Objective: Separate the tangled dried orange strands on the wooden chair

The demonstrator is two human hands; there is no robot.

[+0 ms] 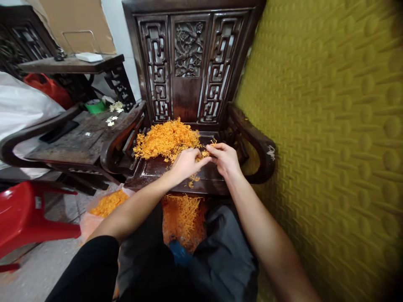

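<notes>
A heap of thin orange strands (166,139) lies on the seat of a dark carved wooden chair (189,63). My left hand (186,162) and my right hand (224,158) meet at the heap's near right edge, fingertips together, pinching a small tuft of orange strands (205,153) between them. A few loose strands (192,180) lie on the seat's front edge under my left wrist. Below the seat, between my knees, more orange strands (182,218) are piled, and another batch (108,203) sits in a thin bag on the floor to the left.
A yellow-green padded wall (330,126) rises close on the right. To the left stand a second dark wooden chair (75,138) with small white flowers and a green tape roll (94,106), a red plastic stool (25,218), and a white sack (22,105).
</notes>
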